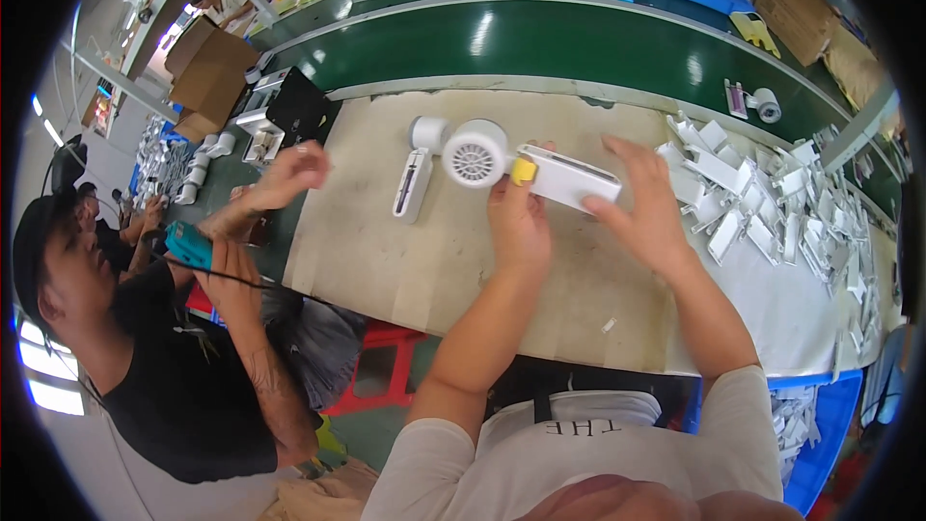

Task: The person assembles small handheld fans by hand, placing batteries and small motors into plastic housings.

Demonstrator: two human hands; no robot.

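A white handheld fan with a round grilled head (pixel 476 154) and a long slotted handle (pixel 577 180) is raised above the work mat. My left hand (pixel 522 222) grips it from below where head and handle meet; a yellow cover sits on the thumb tip. Around the handle's far-right end, my right hand (pixel 648 207) has its fingers spread, its thumb touching or nearly touching the corner. Another white fan (pixel 413 185) lies on the mat to the left, its round head partly behind the held one.
White plastic parts (pixel 772 193) are heaped along the right side of the beige mat (pixel 386 270). A blue bin (pixel 837 415) of parts stands below. To my left, a co-worker (pixel 183 367) holds a teal tool (pixel 189 245) with a black cable. A green conveyor (pixel 540 34) runs behind.
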